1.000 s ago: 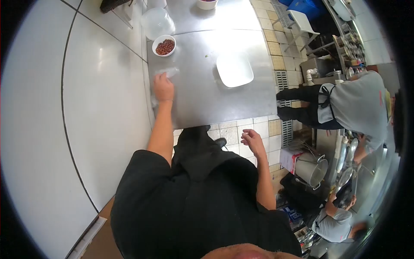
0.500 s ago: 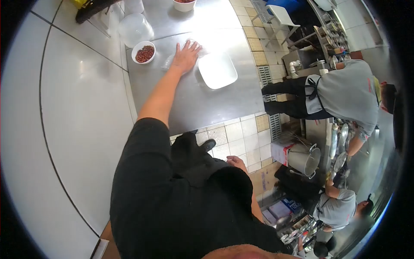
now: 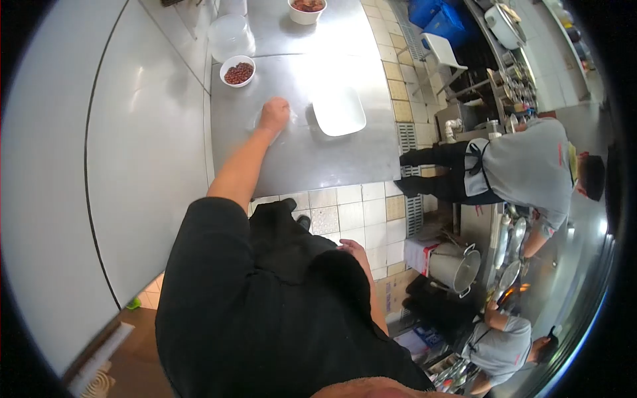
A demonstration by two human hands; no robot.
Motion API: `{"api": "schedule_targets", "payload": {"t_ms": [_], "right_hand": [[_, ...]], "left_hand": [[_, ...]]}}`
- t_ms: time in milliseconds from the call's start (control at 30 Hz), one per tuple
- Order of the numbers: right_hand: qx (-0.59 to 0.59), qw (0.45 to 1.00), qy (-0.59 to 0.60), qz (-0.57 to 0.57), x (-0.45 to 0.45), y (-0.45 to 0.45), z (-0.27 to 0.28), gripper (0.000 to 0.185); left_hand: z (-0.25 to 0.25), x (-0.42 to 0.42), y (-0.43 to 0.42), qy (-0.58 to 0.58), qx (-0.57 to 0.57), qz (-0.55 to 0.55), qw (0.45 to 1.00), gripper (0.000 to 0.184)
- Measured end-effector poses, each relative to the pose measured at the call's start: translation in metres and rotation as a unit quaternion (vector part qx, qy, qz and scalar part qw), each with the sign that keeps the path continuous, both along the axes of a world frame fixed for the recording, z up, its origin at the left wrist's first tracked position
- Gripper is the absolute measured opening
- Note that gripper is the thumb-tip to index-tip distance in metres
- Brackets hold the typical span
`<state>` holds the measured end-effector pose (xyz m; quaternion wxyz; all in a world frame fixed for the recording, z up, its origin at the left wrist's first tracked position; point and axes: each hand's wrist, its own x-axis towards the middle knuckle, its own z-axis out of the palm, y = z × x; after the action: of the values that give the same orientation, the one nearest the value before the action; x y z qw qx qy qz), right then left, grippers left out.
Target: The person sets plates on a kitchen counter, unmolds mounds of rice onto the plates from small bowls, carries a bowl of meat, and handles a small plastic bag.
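My left hand (image 3: 275, 115) is closed on a thin clear plastic film (image 3: 284, 129), pressed to the steel table (image 3: 298, 162). To its right lies a white square dish (image 3: 339, 111), apart from the hand. Up and to the left stands a white bowl of dark red beans (image 3: 238, 71), with a clear plastic container (image 3: 231, 37) behind it. My right hand (image 3: 352, 248) hangs low beside my dark clothing, off the table; its fingers look loosely spread and nothing shows in them.
Another bowl with reddish food (image 3: 306, 9) is at the table's far end. A white wall (image 3: 142, 152) borders the left. Two people in grey shirts (image 3: 527, 162) are at a cooking line on the right, near a large pot (image 3: 458, 267) and a white stool (image 3: 441, 56).
My left hand was spread flat near the dish; it has drawn back toward me and closed on the film. My right hand stays low by my body. The view has shifted.
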<state>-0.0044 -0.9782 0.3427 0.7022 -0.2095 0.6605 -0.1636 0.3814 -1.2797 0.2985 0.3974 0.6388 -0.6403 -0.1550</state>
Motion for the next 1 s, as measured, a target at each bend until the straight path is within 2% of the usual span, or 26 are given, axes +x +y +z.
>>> {"api": "schedule_targets", "payload": {"t_ms": [33,133,267,300,333,367,400,433,467,533,600,733,800,833,933,1000], "right_hand": [[-0.006,1.000,-0.006,0.012,-0.005,-0.003,0.000,0.033],[-0.008,0.999,-0.053,0.004,-0.021,-0.011,-0.016,0.033],[-0.027,0.996,-0.054,0.067,-0.020,-0.034,-0.009,0.032],[-0.032,0.995,-0.052,0.077,-0.016,-0.042,-0.005,0.030],[-0.066,0.991,-0.037,0.114,-0.014,-0.050,-0.013,0.028],[-0.094,0.986,-0.036,0.136,-0.008,-0.056,-0.015,0.028],[-0.134,0.975,-0.061,0.164,-0.001,-0.063,-0.019,0.028],[-0.170,0.962,-0.068,0.202,0.010,-0.070,-0.014,0.029],[-0.196,0.952,-0.048,0.230,0.030,-0.073,0.003,0.030],[-0.296,0.889,-0.079,0.341,0.062,-0.078,0.025,0.035],[-0.387,0.815,-0.086,0.422,0.100,-0.064,0.060,0.043],[-0.534,0.629,-0.032,0.564,0.169,-0.020,0.092,0.065],[-0.500,0.616,-0.039,0.607,0.201,0.010,0.103,0.071],[-0.483,0.609,-0.039,0.628,0.215,0.027,0.107,0.074],[-0.527,0.568,-0.055,0.630,0.262,0.078,0.083,0.072],[-0.533,0.558,-0.069,0.632,0.298,0.121,0.068,0.062]], "left_hand": [[-0.004,0.001,0.007,0.011,-0.021,0.043,0.999,0.018],[0.029,-0.004,0.065,0.084,0.031,0.121,0.989,0.017],[0.042,-0.013,0.165,0.056,0.106,0.131,0.984,0.021],[0.035,-0.016,0.186,0.001,0.168,0.120,0.978,0.021],[0.039,-0.022,0.210,-0.048,0.107,0.091,0.989,0.019],[0.056,-0.032,0.230,-0.130,0.189,0.065,0.971,0.018],[0.072,-0.043,0.251,-0.142,0.268,0.056,0.951,0.019],[0.071,-0.049,0.268,-0.159,0.299,0.035,0.940,0.021],[0.071,-0.062,0.290,-0.158,0.256,0.058,0.952,0.023],[0.064,-0.070,0.310,-0.179,0.336,0.011,0.925,0.020],[0.078,-0.076,0.333,-0.128,0.347,0.008,0.929,0.028],[0.087,-0.067,0.371,0.091,0.216,0.137,0.962,0.041],[0.071,-0.051,0.392,0.190,0.103,0.204,0.955,0.048],[0.068,-0.041,0.405,0.248,0.112,0.238,0.932,0.052],[0.083,-0.010,0.460,0.425,0.131,0.302,0.843,0.060],[0.093,0.022,0.503,0.541,0.135,0.307,0.772,0.062]]}}
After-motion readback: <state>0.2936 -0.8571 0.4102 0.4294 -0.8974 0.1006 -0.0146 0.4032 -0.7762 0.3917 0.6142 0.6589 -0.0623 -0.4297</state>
